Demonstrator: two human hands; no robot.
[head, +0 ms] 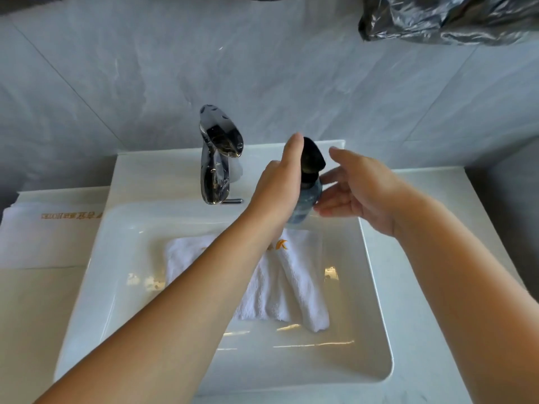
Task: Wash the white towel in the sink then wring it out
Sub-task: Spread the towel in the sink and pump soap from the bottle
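Two bare forearms entered from the lower edge and converged above one white rectangular sink point(87, 287) set in a pale counter point(431, 301). One white towel point(280, 290), loosely folded with an orange embroidered mark near its far edge, lay on the floor of the basin, partly hidden by the left forearm; it appeared to lie in shallow water, though this could not be judged with certainty. One dark, translucent bottle point(306, 199) with a black pump top was held upright over the far part of the basin, above the towel. The left hand point(277, 188) gripped the bottle from the left side, its fingers wrapped behind the body and its thumb extended upward beside the pump head. The right hand point(358, 191) was held on the other side with palm turned toward the bottle and fingers spread and nearly straight; its fingertips lay at the bottle's side, but contact could not be confirmed. One chrome faucet point(215, 158) with a single lever stood at the back rim, left of the bottle. One folded white cloth point(43, 228) bearing orange lettering rested on the counter at far left. One crumpled black plastic bag point(449, 18) showed at upper right against the grey tiled wall.
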